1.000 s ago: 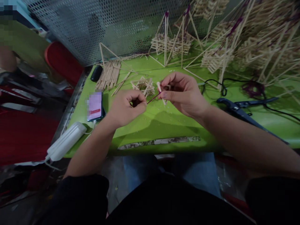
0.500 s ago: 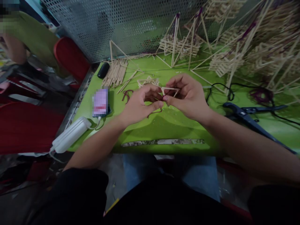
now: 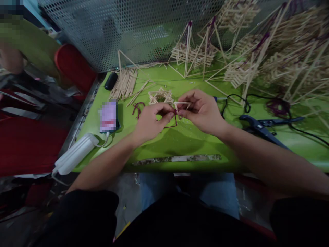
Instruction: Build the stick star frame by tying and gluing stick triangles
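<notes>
1. Wooden sticks form a small angular frame (image 3: 182, 102), held up over the green table (image 3: 156, 148) between the two hands.
2. Right hand (image 3: 207, 110): thumb and fingers are curled in, pinching the frame near its lower corner.
3. Left hand (image 3: 150, 121): thumb and forefinger nearly meet at that same corner, apparently gripping purple cord (image 3: 176, 120); the exact hold is too small to tell. Cord hangs below the fingertips.
4. Just beyond the left fingers, a star-shaped stick piece (image 3: 153, 98) lies on the table.
5. Cutters (image 3: 258, 127) rest near the right forearm.
</notes>
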